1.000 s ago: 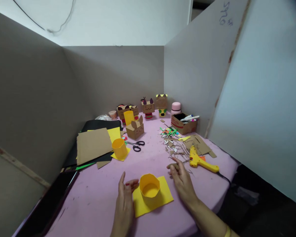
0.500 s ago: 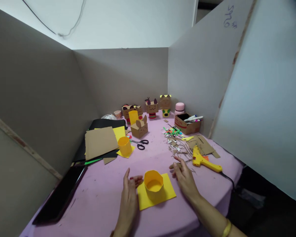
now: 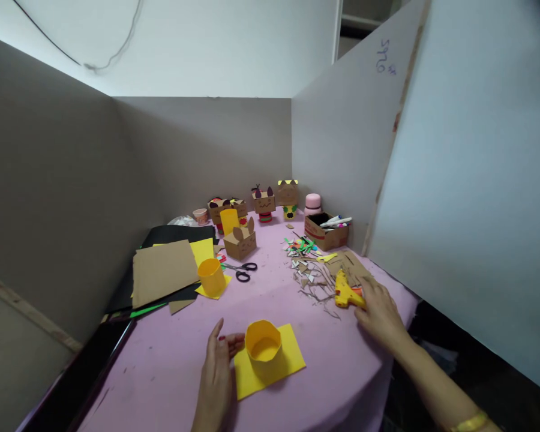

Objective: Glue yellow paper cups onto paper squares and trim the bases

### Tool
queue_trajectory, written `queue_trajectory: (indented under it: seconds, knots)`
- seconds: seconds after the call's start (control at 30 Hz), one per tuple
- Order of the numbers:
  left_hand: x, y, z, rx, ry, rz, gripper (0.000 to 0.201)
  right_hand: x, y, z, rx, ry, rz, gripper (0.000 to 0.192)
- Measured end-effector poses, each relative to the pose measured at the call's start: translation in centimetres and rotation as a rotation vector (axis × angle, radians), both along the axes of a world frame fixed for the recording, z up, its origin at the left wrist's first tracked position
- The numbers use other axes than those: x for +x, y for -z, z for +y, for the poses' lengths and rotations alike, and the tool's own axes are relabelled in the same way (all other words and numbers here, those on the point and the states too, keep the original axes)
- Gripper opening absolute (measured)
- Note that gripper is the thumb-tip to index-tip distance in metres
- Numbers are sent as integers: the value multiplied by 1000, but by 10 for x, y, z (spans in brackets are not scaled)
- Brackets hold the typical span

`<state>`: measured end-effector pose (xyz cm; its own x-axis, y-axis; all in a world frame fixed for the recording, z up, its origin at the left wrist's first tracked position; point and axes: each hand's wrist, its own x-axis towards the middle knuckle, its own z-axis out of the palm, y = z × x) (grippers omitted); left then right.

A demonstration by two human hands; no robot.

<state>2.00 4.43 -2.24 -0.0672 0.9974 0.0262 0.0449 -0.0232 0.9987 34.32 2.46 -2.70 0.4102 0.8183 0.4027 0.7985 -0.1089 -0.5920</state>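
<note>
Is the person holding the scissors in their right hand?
No, the right hand is at the handle of the yellow glue gun, while the scissors lie apart on the pinkish tablecloth.

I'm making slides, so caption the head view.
Right hand on a yellow glue gun, left hand beside a yellow paper tube.

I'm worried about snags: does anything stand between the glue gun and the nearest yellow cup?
Nothing visible stands between the glue gun and the cup: just tablecloth, with thin scraps lying left of the gun.
</note>
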Motion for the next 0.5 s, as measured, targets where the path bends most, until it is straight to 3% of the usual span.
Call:
queue_trajectory:
  seconds: [0.1, 0.27, 0.5]
  knots:
    - [0, -2, 0, -42, 16, 22, 59, 21, 6, 7, -112, 20, -130, 45]
    - [1, -7, 2, -120, 14, -26, 65, 22, 17, 12, -198, 59, -214, 29]
    - [-6, -5, 10, -176, 9, -7, 74, 18, 19, 9, -133, 44, -80, 29]
